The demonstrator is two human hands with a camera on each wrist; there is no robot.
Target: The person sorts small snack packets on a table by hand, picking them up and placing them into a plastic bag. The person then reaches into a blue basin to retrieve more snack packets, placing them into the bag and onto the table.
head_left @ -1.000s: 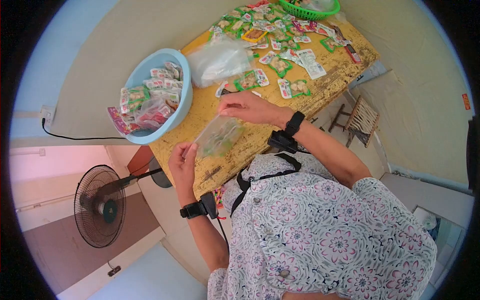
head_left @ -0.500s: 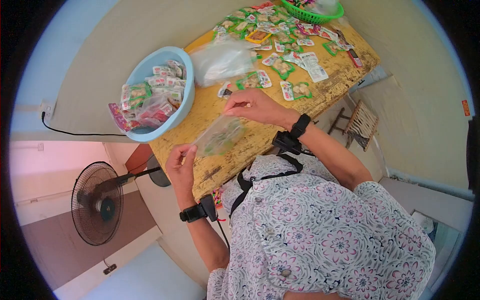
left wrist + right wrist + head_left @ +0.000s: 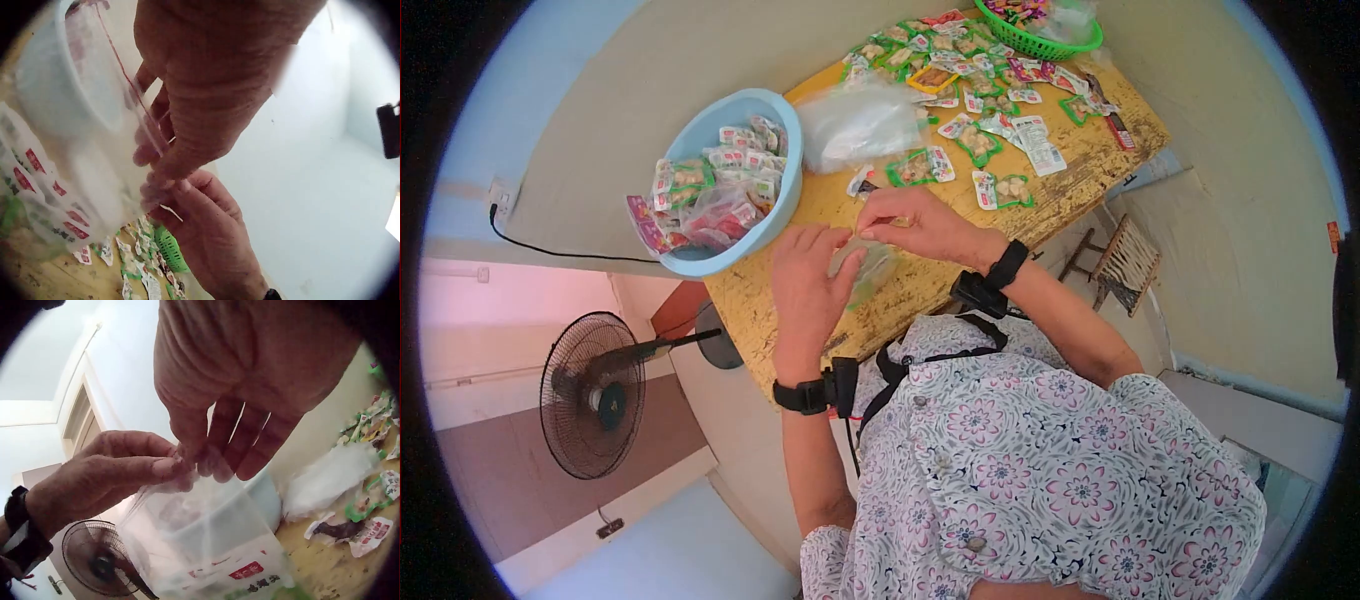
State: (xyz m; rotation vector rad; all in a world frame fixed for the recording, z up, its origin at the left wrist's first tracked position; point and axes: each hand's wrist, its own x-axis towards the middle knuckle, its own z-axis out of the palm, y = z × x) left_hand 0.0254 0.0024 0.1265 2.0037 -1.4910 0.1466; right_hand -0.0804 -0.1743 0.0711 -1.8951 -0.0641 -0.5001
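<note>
Clock ref.: joined hands at centre, 12 at top of head view. At 10 o'clock a blue basin (image 3: 794,170) stood on the yellow table (image 3: 1065,175), w/ filled pkts. inside. L hand (image 3: 808,285) pinched the top edge of a clear bag (image 3: 877,272), thumb against fingers. Said bag hung below the fingertips at centre, over the near side of the table; green showed through it, and a red line ran along its mouth. R hand (image 3: 930,222) pinched the same edge, its fingertips touching those of L hand. At 12 lay a pile of clear bags (image 3: 850,125), qty. not determined. Approx. 1 o'clock, loose food pkts. (image 3: 978,143) were spread across the table; beyond them, betw. 1 and 2, stood a green basket (image 3: 1050,48).

Step in hand, as judged: closing the bag mouth. Whether the strip was engaged could not be told. Next move, in insp.'s opinion, called for one hand holding the edge taut, the other pressing along the strip to the far corner w/o skipping. Risk: misaligned strip, leaving a gap, esp. at the corners.
</note>
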